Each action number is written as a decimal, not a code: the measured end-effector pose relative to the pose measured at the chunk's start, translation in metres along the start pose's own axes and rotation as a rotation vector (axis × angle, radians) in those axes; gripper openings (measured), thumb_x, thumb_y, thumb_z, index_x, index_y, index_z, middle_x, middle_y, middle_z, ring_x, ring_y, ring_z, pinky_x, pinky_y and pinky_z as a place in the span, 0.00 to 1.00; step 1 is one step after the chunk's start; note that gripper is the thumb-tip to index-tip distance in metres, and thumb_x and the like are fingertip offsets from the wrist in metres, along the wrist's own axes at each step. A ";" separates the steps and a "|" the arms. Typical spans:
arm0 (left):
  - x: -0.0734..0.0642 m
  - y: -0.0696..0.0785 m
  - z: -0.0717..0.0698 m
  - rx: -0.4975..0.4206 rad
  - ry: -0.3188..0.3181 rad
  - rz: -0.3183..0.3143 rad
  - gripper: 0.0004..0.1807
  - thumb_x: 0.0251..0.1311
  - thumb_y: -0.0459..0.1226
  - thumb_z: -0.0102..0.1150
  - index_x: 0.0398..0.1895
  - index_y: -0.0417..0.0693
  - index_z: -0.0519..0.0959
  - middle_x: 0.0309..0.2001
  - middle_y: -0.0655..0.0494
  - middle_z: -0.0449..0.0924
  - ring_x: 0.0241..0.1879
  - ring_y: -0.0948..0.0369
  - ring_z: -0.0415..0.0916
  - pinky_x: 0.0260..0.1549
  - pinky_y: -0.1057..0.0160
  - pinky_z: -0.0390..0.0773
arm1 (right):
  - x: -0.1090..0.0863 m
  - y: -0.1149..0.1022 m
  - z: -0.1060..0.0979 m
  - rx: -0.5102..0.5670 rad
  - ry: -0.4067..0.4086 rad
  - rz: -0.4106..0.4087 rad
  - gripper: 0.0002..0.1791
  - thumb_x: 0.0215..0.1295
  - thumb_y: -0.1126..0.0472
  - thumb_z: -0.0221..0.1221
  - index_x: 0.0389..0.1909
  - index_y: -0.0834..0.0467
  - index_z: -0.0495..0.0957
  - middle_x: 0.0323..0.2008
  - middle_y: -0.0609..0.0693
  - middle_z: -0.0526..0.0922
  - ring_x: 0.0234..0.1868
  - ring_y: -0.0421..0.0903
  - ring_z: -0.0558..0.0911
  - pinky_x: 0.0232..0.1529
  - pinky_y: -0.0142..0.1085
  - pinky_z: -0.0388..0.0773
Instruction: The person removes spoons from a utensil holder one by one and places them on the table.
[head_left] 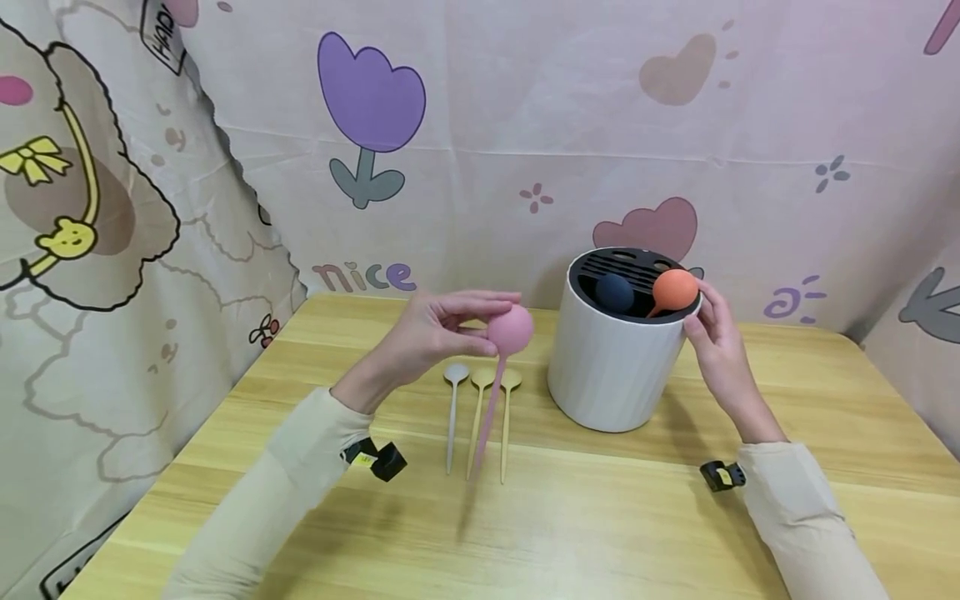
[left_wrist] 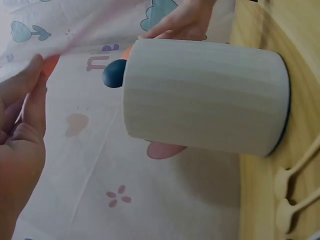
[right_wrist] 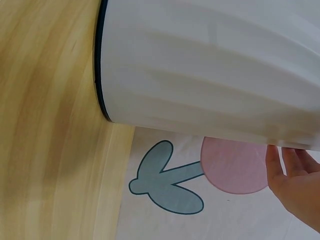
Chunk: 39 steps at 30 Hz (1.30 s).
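My left hand (head_left: 435, 333) pinches a pink spoon (head_left: 512, 330) by its round bowl, with the thin handle pointing down above the table. In the left wrist view, that handle is a blurred pink streak. Right of it stands a white cylindrical utensil holder (head_left: 611, 379) with a black slotted top. A dark blue spoon (head_left: 615, 293) and an orange spoon (head_left: 677, 290) sit in it, bowls up, their lower parts hidden. My right hand (head_left: 722, 358) touches the holder's right side near the rim; in the right wrist view its fingertips (right_wrist: 272, 150) rest against the white wall.
A pale grey spoon (head_left: 455, 375) and two yellow spoons, one of them the right-hand yellow spoon (head_left: 511, 381), lie side by side on the wooden table (head_left: 600, 517). The pink handle passes in front of them. A printed cloth (head_left: 480, 100) hangs behind the table.
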<state>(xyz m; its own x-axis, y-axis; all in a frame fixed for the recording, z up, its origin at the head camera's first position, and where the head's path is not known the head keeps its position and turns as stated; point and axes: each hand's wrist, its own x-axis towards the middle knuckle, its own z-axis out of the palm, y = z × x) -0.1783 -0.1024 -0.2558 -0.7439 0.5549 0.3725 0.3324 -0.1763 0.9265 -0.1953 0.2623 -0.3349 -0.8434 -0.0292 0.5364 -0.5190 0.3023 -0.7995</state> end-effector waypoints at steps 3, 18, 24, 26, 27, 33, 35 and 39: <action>-0.008 -0.006 -0.002 -0.009 0.004 -0.017 0.24 0.47 0.16 0.64 0.51 0.24 0.74 0.57 0.39 0.76 0.56 0.46 0.74 0.50 0.54 0.78 | 0.000 0.000 0.000 0.000 -0.003 -0.001 0.28 0.77 0.59 0.44 0.74 0.55 0.52 0.70 0.69 0.56 0.65 0.39 0.65 0.57 0.21 0.63; -0.036 -0.045 -0.027 -0.074 0.112 -0.060 0.20 0.38 0.40 0.77 0.41 0.59 0.87 0.48 0.57 0.83 0.45 0.59 0.81 0.38 0.63 0.83 | -0.001 -0.001 0.000 0.025 0.005 0.002 0.28 0.77 0.58 0.44 0.74 0.56 0.52 0.69 0.70 0.56 0.63 0.37 0.66 0.55 0.20 0.64; -0.046 -0.056 -0.047 -0.036 0.192 -0.123 0.20 0.41 0.34 0.76 0.41 0.57 0.86 0.48 0.54 0.83 0.46 0.59 0.81 0.45 0.59 0.81 | 0.000 -0.001 0.000 0.040 0.005 0.006 0.28 0.77 0.57 0.44 0.74 0.55 0.52 0.70 0.69 0.56 0.63 0.38 0.65 0.55 0.21 0.64; -0.049 -0.059 -0.054 -0.006 0.209 -0.136 0.20 0.43 0.32 0.75 0.43 0.53 0.86 0.48 0.54 0.83 0.46 0.59 0.81 0.46 0.59 0.80 | 0.000 -0.002 0.000 0.045 0.011 0.002 0.28 0.77 0.57 0.44 0.74 0.55 0.53 0.69 0.68 0.57 0.63 0.38 0.66 0.55 0.21 0.65; -0.049 -0.060 -0.058 0.013 0.215 -0.141 0.21 0.44 0.31 0.74 0.45 0.51 0.85 0.48 0.54 0.83 0.46 0.60 0.81 0.47 0.59 0.80 | 0.000 -0.002 0.000 0.050 0.013 0.000 0.28 0.77 0.57 0.45 0.74 0.55 0.53 0.69 0.68 0.57 0.63 0.38 0.66 0.55 0.21 0.65; -0.053 -0.072 -0.083 0.093 0.247 -0.211 0.24 0.49 0.26 0.70 0.53 0.33 0.78 0.49 0.52 0.83 0.46 0.60 0.81 0.48 0.60 0.79 | 0.001 -0.002 0.001 0.048 0.029 -0.013 0.27 0.76 0.58 0.45 0.73 0.54 0.55 0.67 0.62 0.63 0.61 0.37 0.67 0.54 0.23 0.65; -0.054 -0.077 -0.091 0.115 0.255 -0.239 0.25 0.50 0.24 0.68 0.54 0.30 0.76 0.49 0.51 0.83 0.46 0.61 0.81 0.48 0.60 0.79 | 0.000 -0.002 0.002 0.042 0.026 -0.014 0.27 0.77 0.59 0.45 0.73 0.54 0.55 0.68 0.63 0.62 0.61 0.37 0.67 0.54 0.22 0.65; -0.056 -0.091 -0.108 0.179 0.267 -0.311 0.25 0.53 0.24 0.66 0.56 0.28 0.73 0.50 0.47 0.82 0.46 0.62 0.80 0.50 0.62 0.78 | 0.000 -0.001 0.001 0.043 0.016 -0.008 0.27 0.77 0.58 0.45 0.73 0.55 0.54 0.69 0.67 0.59 0.62 0.37 0.67 0.54 0.22 0.65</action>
<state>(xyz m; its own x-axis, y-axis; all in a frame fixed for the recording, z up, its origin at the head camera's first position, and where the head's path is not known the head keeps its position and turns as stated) -0.2297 -0.2055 -0.3557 -0.9401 0.3260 0.0997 0.1464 0.1220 0.9817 -0.1947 0.2612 -0.3348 -0.8368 -0.0159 0.5472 -0.5317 0.2613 -0.8056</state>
